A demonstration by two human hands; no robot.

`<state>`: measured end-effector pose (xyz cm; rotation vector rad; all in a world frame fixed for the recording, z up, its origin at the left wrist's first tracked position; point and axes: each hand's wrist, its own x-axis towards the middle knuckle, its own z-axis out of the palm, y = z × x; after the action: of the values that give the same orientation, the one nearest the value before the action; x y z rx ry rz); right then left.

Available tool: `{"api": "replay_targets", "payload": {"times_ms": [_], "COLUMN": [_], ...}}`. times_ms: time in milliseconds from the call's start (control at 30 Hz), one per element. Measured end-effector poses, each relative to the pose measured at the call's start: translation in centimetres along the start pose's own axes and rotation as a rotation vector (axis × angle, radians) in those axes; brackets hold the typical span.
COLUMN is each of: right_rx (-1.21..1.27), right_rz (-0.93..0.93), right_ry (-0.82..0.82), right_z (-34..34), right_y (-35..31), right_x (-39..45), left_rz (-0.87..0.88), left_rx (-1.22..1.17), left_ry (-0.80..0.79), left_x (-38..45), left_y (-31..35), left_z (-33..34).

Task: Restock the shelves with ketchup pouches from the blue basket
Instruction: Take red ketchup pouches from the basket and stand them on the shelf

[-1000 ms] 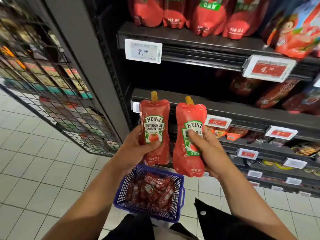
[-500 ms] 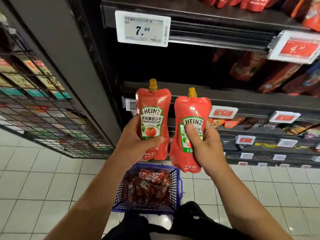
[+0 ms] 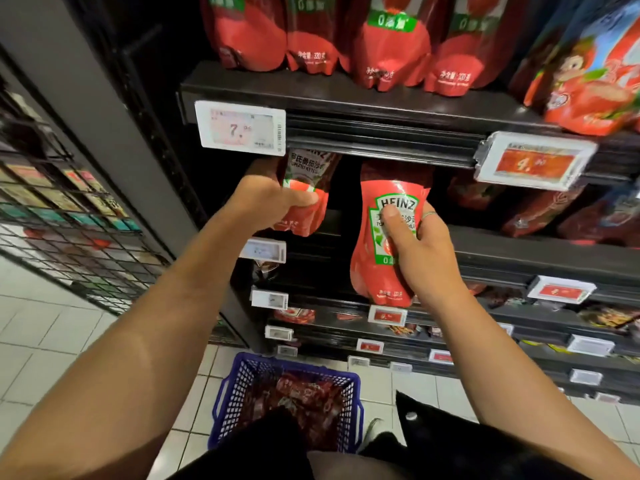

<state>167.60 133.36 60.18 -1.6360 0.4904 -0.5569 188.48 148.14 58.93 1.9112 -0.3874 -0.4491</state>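
My left hand (image 3: 266, 199) grips a red Heinz ketchup pouch (image 3: 306, 188) whose top is hidden behind the upper shelf edge, inside the dark second shelf (image 3: 519, 251). My right hand (image 3: 419, 251) holds a second red Heinz pouch (image 3: 377, 216) upright just in front of the same shelf opening, its spout hidden under the shelf above. The blue basket (image 3: 242, 372) sits on the tiled floor below, with several red pouches inside.
The top shelf (image 3: 346, 95) carries a row of larger red pouches, with white and red price tags (image 3: 240, 128) on its edge. More red packs lie at the right of the second shelf. A wire rack (image 3: 65, 216) of goods stands at left.
Both hands have lifted their pouches up and forward; the tops now sit under the upper shelf's edge. The view has tilted upward, showing the top shelf's pouches.
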Motion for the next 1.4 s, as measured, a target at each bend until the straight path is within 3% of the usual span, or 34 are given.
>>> {"api": "replay_targets", "payload": {"times_ms": [67, 267, 533, 633, 733, 867, 1067, 1167, 1300, 1400], "right_rx": [0.002, 0.004, -0.241, -0.443, -0.534, -0.341, -0.109, -0.243, -0.595, -0.650], "right_rz": [0.012, 0.039, -0.043, -0.105, -0.028, -0.026, -0.198, -0.108, 0.067, 0.039], "right_ry": [-0.019, -0.005, -0.028, -0.006, -0.023, 0.054, 0.063, 0.112, -0.023, 0.011], "right_z": [-0.3, -0.6, -0.3, 0.3, 1.0, 1.8, 2.3, 2.2, 2.2, 2.7], "right_y": [0.9, 2.1, 0.9, 1.2, 1.9, 2.3, 3.6, 5.8, 6.4, 5.9], "right_x": [0.2, 1.4, 5.2, 7.0, 7.7, 9.9, 10.7, 10.5, 10.4, 10.1], "left_rz": [-0.006, 0.249, 0.282, 0.277, 0.259, 0.282, 0.322, 0.324, 0.313, 0.489], "left_rx": [-0.030, -0.193, -0.164, -0.152, -0.170, -0.161, -0.158, -0.159, 0.007, 0.219], "left_ry": [0.031, 0.144, 0.055, 0.071, 0.089, 0.075, 0.108, 0.124, 0.332, 0.623], "left_x": [1.0, 1.0, 1.3, 1.5, 1.0, 0.4, 1.1, 1.4, 0.8, -1.4], "left_y": [-0.6, -2.6, -2.8, -2.9, -3.0, -2.4, -2.8, -3.3, -3.7, -4.0], "left_z": [0.5, 2.8, 3.3, 3.3, 3.3, 3.1, 2.9, 3.1, 4.1, 5.3]}}
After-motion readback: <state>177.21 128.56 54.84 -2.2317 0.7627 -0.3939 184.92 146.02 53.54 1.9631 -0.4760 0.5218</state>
